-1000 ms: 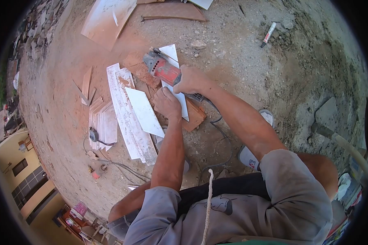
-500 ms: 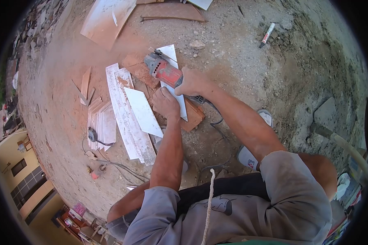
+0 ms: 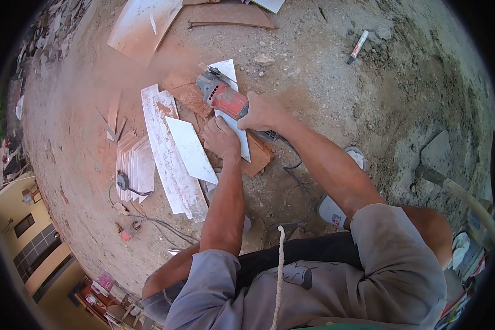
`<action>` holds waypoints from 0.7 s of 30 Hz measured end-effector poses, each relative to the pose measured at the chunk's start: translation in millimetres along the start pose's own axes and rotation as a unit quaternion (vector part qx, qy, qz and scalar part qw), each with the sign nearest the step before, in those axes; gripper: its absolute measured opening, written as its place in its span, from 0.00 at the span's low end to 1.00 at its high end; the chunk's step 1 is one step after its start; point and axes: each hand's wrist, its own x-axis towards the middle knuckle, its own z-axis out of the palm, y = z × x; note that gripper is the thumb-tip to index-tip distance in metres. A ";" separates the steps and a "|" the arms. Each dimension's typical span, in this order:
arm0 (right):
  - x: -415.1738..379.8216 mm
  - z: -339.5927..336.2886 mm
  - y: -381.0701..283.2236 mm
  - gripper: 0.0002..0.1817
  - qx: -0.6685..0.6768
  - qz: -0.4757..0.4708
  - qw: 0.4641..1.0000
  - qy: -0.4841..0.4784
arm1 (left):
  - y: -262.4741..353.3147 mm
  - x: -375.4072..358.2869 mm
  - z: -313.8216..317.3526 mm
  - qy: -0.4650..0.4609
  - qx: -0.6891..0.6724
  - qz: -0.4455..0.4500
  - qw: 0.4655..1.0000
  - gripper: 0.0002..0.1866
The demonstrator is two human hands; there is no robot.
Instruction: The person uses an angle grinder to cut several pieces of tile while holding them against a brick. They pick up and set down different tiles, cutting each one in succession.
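A red and grey angle grinder (image 3: pixel 229 101) is gripped at its rear by my right hand (image 3: pixel 262 114). Its head lies over a narrow white tile strip (image 3: pixel 241 138), and reddish dust drifts off to the left. My left hand (image 3: pixel 222 137) presses on the strip's left edge, fingers curled, just below the grinder. Under the strip is a reddish-brown block (image 3: pixel 257 156). Left of my left hand, a slanted white tile piece (image 3: pixel 190 148) rests on long dusty white strips (image 3: pixel 165 151).
A tape measure (image 3: pixel 122 180) sits on stacked tile pieces (image 3: pixel 143 165) at the left. Larger tiles (image 3: pixel 143 27) lie at the top. A marker (image 3: pixel 358 47) is at the upper right, a shovel (image 3: pixel 451 184) at the right. Cables (image 3: pixel 170 228) trail at lower left.
The grinder and my right hand have shifted very slightly right and down relative to the strip. Dust now veils more of the ground and the thin tile piece at the left.
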 end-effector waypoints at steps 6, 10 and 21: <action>0.1 0.8 2.7 0.37 -0.006 0.003 1.000 -0.003 | -0.8 1.5 0.1 -0.007 0.001 -0.004 1.000 0.20; -1.2 0.5 4.7 0.36 -0.001 0.011 1.000 -0.008 | -1.2 1.1 0.9 -0.006 0.006 -0.005 1.000 0.20; -8.0 -3.6 7.0 0.37 -0.010 0.001 1.000 -0.009 | -1.4 1.2 1.3 -0.005 0.003 -0.008 1.000 0.20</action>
